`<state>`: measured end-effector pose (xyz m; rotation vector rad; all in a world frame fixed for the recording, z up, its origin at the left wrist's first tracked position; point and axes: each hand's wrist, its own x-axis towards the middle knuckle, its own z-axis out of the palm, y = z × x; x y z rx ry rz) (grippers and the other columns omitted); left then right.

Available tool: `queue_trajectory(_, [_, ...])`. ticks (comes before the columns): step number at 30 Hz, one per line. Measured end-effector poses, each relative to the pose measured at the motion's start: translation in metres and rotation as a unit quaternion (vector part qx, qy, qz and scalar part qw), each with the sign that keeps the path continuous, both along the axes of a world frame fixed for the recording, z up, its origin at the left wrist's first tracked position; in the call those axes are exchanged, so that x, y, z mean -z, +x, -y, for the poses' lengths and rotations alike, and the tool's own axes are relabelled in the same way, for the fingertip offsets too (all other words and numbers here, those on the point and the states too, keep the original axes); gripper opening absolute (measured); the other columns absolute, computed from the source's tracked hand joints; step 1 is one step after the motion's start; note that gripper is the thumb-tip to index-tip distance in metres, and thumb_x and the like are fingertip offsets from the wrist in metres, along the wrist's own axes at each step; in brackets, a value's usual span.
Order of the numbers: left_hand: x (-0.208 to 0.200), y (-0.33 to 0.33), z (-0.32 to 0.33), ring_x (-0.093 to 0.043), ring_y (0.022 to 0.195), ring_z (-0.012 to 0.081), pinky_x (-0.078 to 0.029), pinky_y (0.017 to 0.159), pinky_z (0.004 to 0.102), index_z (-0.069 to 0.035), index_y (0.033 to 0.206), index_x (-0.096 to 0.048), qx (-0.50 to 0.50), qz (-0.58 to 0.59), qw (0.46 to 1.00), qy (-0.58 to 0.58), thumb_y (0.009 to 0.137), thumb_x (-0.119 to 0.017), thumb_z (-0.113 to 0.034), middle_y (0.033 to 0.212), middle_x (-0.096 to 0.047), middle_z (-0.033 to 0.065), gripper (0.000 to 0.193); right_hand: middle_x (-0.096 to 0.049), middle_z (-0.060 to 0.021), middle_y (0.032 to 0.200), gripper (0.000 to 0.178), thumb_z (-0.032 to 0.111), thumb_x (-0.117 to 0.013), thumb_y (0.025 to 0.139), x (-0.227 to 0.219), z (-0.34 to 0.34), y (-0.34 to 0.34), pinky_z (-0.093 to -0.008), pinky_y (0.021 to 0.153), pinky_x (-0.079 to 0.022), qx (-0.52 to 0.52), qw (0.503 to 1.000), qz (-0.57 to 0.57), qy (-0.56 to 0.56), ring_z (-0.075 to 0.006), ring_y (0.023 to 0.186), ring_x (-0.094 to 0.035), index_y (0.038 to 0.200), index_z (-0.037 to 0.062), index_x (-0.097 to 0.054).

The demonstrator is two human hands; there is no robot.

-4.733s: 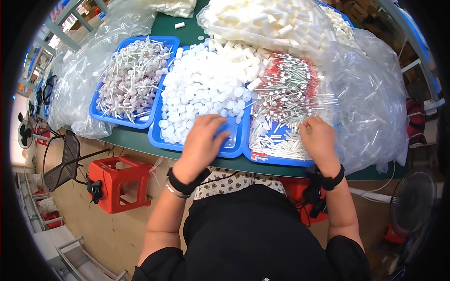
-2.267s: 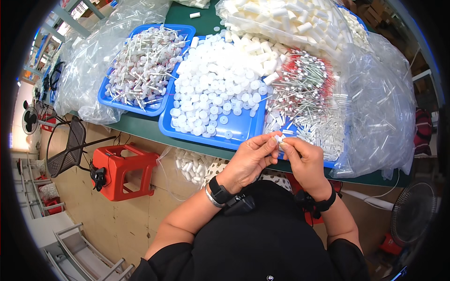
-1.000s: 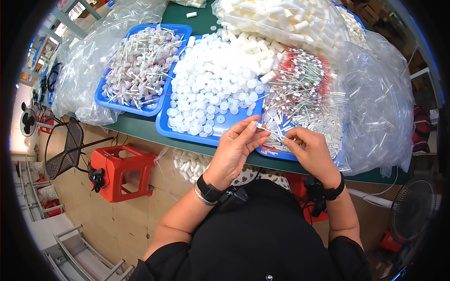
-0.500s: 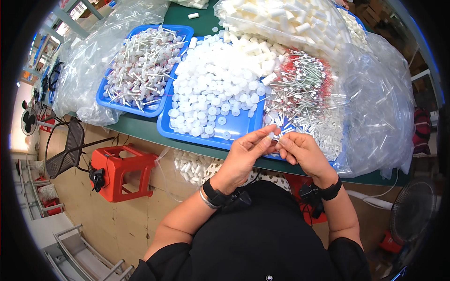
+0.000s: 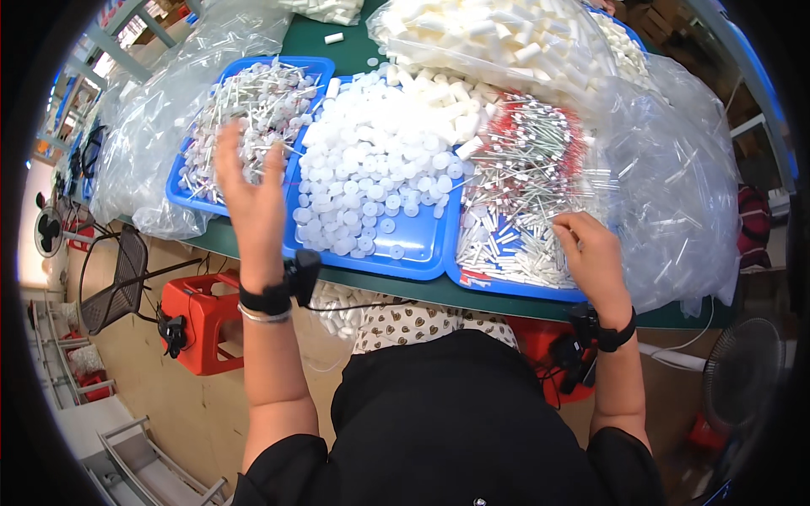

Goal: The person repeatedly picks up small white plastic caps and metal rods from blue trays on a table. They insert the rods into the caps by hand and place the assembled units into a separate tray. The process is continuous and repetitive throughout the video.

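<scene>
My left hand (image 5: 251,198), a little blurred, hovers over the near edge of the left blue tray (image 5: 190,199), fingers and thumb spread and nothing held. That tray is heaped with assembled white pieces (image 5: 253,97), thin sticks with round caps. My right hand (image 5: 595,257) is over the right blue tray (image 5: 540,293), its fingers curled in at the edge of a pile of short thin white tubes (image 5: 515,253). Whatever lies between its fingertips is too small to make out. Beyond the tubes lie metal pins with red ends (image 5: 540,139).
The middle blue tray (image 5: 418,261) holds translucent white discs (image 5: 363,169) and white foam-like cylinders (image 5: 447,97). A large clear bag of cylinders (image 5: 498,34) stands behind. Plastic bags (image 5: 666,185) flank the trays on the green table (image 5: 380,285). A red stool (image 5: 198,316) stands at left.
My hands were together over the right tray, fingers around a small white piece. The left has swung left to the left tray and spread; the right has moved slightly right.
</scene>
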<state>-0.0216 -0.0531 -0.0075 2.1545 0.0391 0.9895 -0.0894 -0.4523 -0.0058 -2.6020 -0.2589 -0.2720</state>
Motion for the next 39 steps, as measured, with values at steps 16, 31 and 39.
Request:
queue_trajectory(16, [0.03, -0.051, 0.074, -0.059, 0.081, 0.0334, -0.049, 0.072, 0.0396, -0.002, 0.09, -0.063, 0.313, -0.326, 0.86, 0.238, 0.078, -0.068, -0.007, 0.088, -0.06, 0.0139, 0.013, -0.06, -0.0113, 0.071, 0.005, 0.007, -0.063, 0.077, 0.017, -0.002, -0.002, -0.0395, 0.064, -0.048, -0.089, 0.975, 0.004, -0.203, -0.0286, 0.068, -0.062, 0.073, 0.0033, -0.063])
queue_trajectory(31, [0.041, -0.085, 0.146, -0.064, 0.085, 0.0113, -0.053, 0.077, 0.0238, -0.003, 0.109, -0.058, 0.412, -0.426, 0.433, -0.679, 0.094, -0.063, -0.018, 0.094, -0.065, 0.0042, 0.022, -0.068, -0.0104, 0.085, 0.011, 0.005, -0.062, 0.092, -0.011, -0.048, -0.03, -0.0274, 0.072, -0.056, -0.03, 0.821, -0.217, 0.526, -0.0182, 0.081, -0.07, 0.101, -0.0019, -0.059])
queue_trajectory(39, [0.058, -0.09, 0.149, -0.062, 0.088, 0.0109, -0.052, 0.079, 0.0238, -0.005, 0.111, -0.058, 0.418, -0.405, 0.339, -0.739, 0.096, -0.059, -0.029, 0.1, -0.064, 0.0044, 0.029, -0.067, -0.0102, 0.086, 0.011, 0.005, -0.061, 0.093, -0.002, -0.052, -0.029, -0.0266, 0.071, -0.056, -0.014, 0.841, -0.21, 0.499, -0.0167, 0.08, -0.069, 0.101, -0.0021, -0.059])
